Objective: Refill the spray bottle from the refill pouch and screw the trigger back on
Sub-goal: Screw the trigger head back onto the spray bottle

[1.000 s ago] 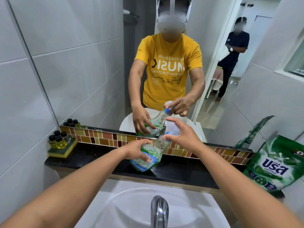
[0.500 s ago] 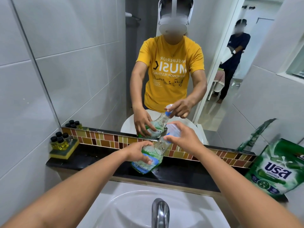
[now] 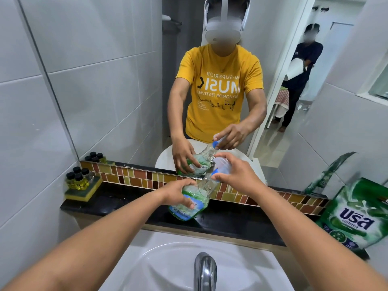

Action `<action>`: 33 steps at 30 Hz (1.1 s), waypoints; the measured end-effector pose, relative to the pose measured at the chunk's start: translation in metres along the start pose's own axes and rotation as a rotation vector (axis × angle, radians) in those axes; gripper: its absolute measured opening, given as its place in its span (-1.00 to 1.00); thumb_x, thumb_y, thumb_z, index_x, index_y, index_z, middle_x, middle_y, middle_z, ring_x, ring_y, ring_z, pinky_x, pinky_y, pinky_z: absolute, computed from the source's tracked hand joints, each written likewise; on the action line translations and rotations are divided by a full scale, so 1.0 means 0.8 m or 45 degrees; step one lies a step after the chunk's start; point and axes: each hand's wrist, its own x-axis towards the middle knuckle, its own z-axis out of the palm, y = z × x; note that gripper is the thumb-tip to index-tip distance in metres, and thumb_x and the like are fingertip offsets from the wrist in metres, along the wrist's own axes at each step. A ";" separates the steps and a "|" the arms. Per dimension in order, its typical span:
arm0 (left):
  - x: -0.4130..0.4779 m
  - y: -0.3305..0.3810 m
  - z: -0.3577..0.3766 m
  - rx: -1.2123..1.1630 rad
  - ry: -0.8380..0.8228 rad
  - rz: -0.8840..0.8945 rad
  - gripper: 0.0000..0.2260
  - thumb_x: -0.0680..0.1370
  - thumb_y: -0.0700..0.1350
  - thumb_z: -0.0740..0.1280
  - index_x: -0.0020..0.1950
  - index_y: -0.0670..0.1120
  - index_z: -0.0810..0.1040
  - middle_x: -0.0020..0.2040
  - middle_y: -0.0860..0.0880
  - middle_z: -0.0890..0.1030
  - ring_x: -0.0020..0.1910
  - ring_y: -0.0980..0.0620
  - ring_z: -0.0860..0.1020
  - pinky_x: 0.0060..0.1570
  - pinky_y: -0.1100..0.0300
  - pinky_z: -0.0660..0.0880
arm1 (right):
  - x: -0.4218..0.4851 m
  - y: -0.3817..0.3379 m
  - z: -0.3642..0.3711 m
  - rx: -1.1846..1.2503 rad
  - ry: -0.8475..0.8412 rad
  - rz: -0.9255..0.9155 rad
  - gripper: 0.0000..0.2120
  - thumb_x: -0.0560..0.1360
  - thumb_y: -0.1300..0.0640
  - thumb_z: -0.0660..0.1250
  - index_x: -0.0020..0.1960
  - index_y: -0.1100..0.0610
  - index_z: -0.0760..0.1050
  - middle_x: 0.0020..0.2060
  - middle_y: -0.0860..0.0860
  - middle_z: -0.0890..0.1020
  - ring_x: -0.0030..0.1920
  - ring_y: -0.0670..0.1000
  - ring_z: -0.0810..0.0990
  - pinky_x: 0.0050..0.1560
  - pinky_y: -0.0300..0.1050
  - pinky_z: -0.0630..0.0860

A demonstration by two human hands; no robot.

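Green liquid fills the lower part of the spray bottle [image 3: 189, 201], tilted on the black ledge [image 3: 231, 223]. My left hand [image 3: 178, 193] wraps its body. My right hand [image 3: 235, 175] closes around the trigger [image 3: 220, 168] at the neck. Refill pouch [image 3: 354, 215] stands well apart, far right on the ledge.

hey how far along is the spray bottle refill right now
Done: the clear spray bottle holds green liquid; the green refill pouch stands aside. In hand: left hand steadies it, right hand grips the white trigger head with blue collar at the neck. Left: confirming it's tight.
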 end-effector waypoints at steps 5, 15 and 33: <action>-0.001 0.001 -0.001 -0.002 -0.013 0.005 -0.32 0.33 -0.11 0.62 0.38 0.13 0.44 0.18 0.05 0.65 0.15 0.03 0.62 0.23 -0.01 0.55 | -0.002 0.001 0.000 0.015 -0.021 -0.003 -0.28 0.33 -0.07 0.58 0.42 -0.13 0.37 0.38 0.01 0.52 0.37 0.05 0.46 0.21 -0.13 0.41; -0.001 -0.004 0.003 0.042 0.035 0.010 -0.29 0.31 -0.06 0.63 0.40 0.14 0.44 0.17 0.08 0.65 0.13 0.06 0.62 0.22 0.02 0.55 | -0.006 0.006 0.006 0.078 -0.014 0.102 -0.43 0.32 -0.07 0.59 0.25 0.00 0.47 0.02 0.02 0.63 0.03 0.08 0.57 0.06 0.05 0.55; -0.001 0.002 0.001 0.199 0.079 -0.002 -0.23 0.26 0.09 0.64 0.41 0.18 0.41 0.24 0.10 0.61 0.19 0.03 0.58 0.26 0.01 0.49 | -0.006 -0.001 -0.023 0.387 -0.357 0.169 -0.45 0.47 0.29 0.46 0.35 -0.04 0.35 0.25 0.04 0.56 0.15 -0.01 0.59 0.02 -0.43 0.50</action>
